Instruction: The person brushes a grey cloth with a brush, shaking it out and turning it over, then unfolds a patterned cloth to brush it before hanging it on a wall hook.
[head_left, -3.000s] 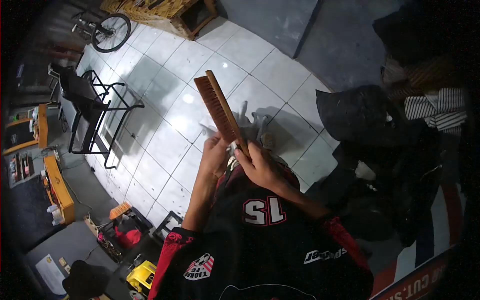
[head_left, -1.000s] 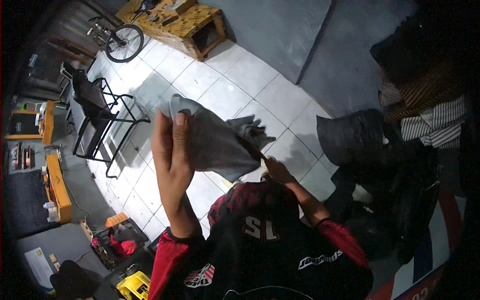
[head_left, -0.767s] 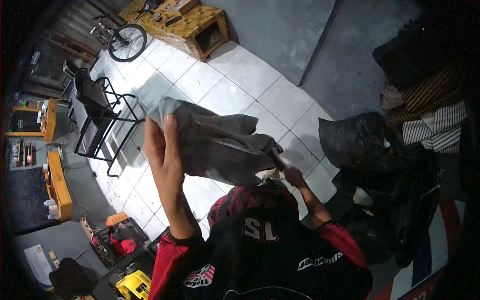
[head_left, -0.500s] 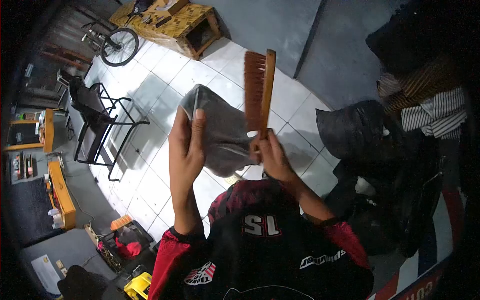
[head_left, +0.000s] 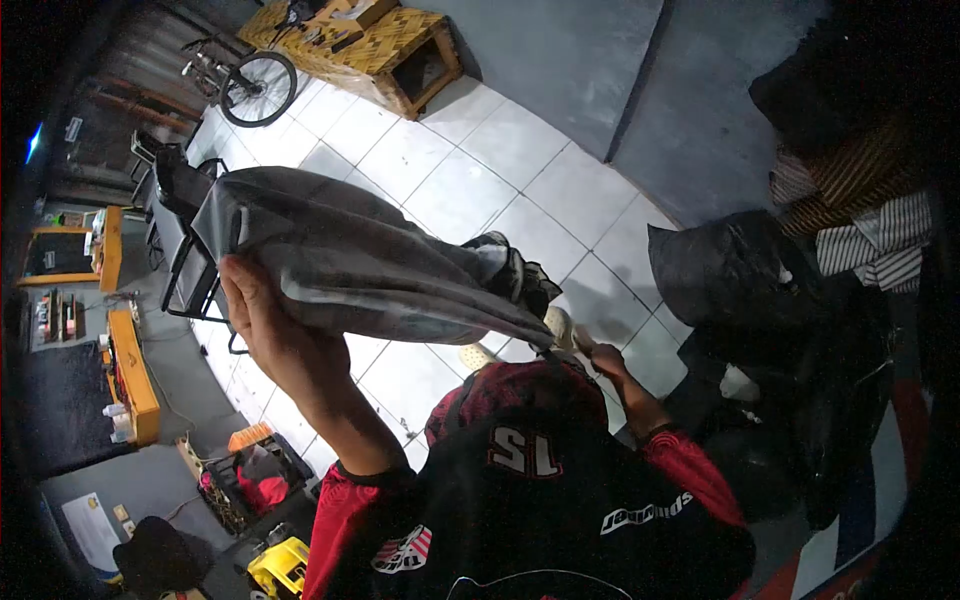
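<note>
My left hand (head_left: 290,330) is closed on the near edge of a grey cloth item (head_left: 340,250), which looks like a soft bag and stretches out across the view. Its narrow end runs down toward my waist. Dark ruffled material (head_left: 515,275) shows beside that end; I cannot make out whether it is part of the same item. Low by my right side, my right hand (head_left: 608,362) is curled, apart from the wide part of the cloth. A tan sliver at its fingers looks like the brush's handle (head_left: 582,340); the bristles are hidden.
A black folding chair (head_left: 185,235) stands at left, partly behind the cloth. Farther off are a bicycle wheel (head_left: 258,90) and a woven-topped table (head_left: 400,45). Black plastic bags (head_left: 715,265) and striped cloth (head_left: 870,245) are piled at right. Pale clogs (head_left: 475,356) show on the tiles.
My left hand has moved left and nearer the camera with the grey cloth, which now spreads longer. My right hand has dropped down and right, and the upright brush has gone from plain view.
</note>
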